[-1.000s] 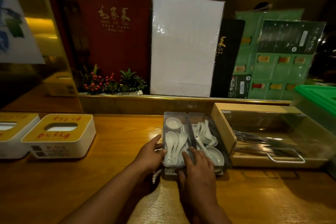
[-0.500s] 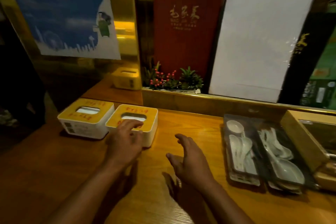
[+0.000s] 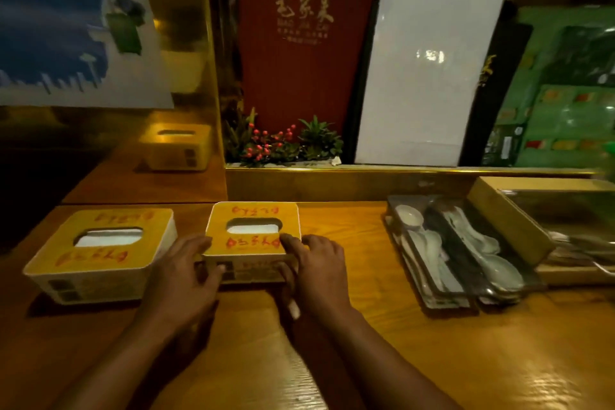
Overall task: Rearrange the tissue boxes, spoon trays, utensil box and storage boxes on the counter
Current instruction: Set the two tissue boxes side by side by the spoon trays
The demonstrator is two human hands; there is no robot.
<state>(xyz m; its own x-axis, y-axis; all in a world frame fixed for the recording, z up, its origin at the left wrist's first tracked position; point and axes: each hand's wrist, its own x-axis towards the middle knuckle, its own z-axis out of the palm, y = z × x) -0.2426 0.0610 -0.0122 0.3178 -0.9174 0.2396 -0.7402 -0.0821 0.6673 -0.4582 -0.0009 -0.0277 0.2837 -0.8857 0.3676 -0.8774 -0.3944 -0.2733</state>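
Note:
Two white tissue boxes with yellow lids and red writing stand on the wooden counter. My left hand (image 3: 181, 271) grips the near left corner of the right tissue box (image 3: 254, 221), and my right hand (image 3: 317, 268) grips its near right corner. The left tissue box (image 3: 100, 251) stands just beside my left hand. Further right lie two clear spoon trays, the left spoon tray (image 3: 421, 253) and the right spoon tray (image 3: 479, 250), both holding white ceramic spoons. A wooden utensil box (image 3: 509, 216) with a clear lid sits at the far right.
A raised gold ledge (image 3: 349, 181) runs behind the counter, carrying a small plant (image 3: 283, 143), a red menu (image 3: 301, 40), a white board (image 3: 422, 70) and green menus (image 3: 565, 93). A mirrored gold panel (image 3: 176, 146) at the left reflects a tissue box.
Both hands left the spoon trays and moved left across the counter. They now grip the right tissue box at its near corners. My view has swung left and back.

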